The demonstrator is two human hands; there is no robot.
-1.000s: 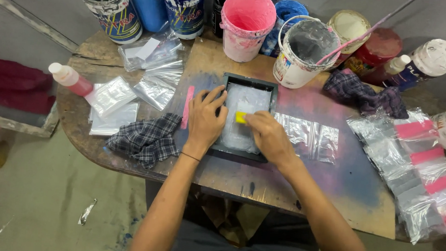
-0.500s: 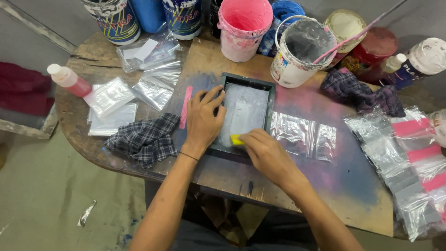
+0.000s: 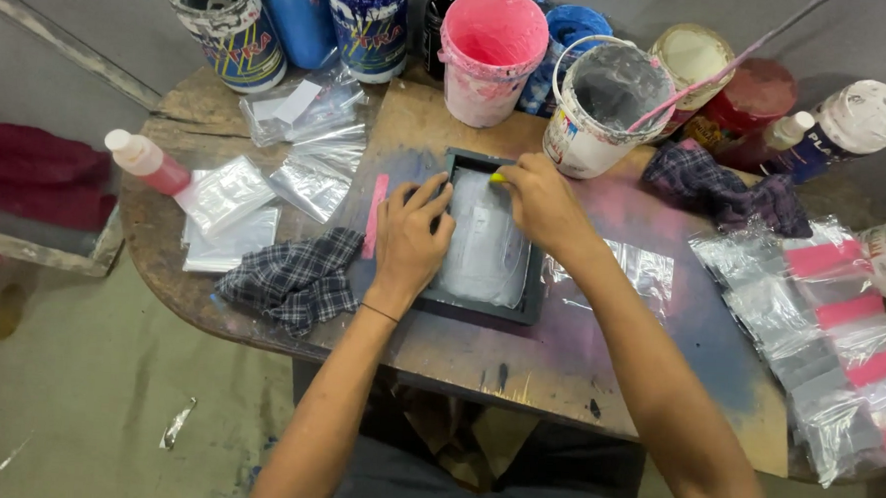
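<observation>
My left hand (image 3: 409,240) lies flat on the near left edge of the dark screen frame (image 3: 532,305), fingers spread a little and pressing it down on the tabletop (image 3: 458,354). My right hand (image 3: 542,199) is curled around a small yellow squeegee (image 3: 497,178), pinching it at the far end of the frame, its edge touching the pale mesh (image 3: 483,256) inside. The frame sits in the middle of the tabletop, on a patch stained blue and pink. Just left of my left hand lies a pink strip (image 3: 375,214), and beside that a checked rag (image 3: 297,278). Clear plastic bags (image 3: 312,179) are stacked on the far left, near a pink squeeze bottle (image 3: 148,161). Beyond the frame stand a pink bucket (image 3: 491,52) and a white bucket (image 3: 604,107) with a stick in it. More bags with pink strips (image 3: 828,326) spread out on my right.
</observation>
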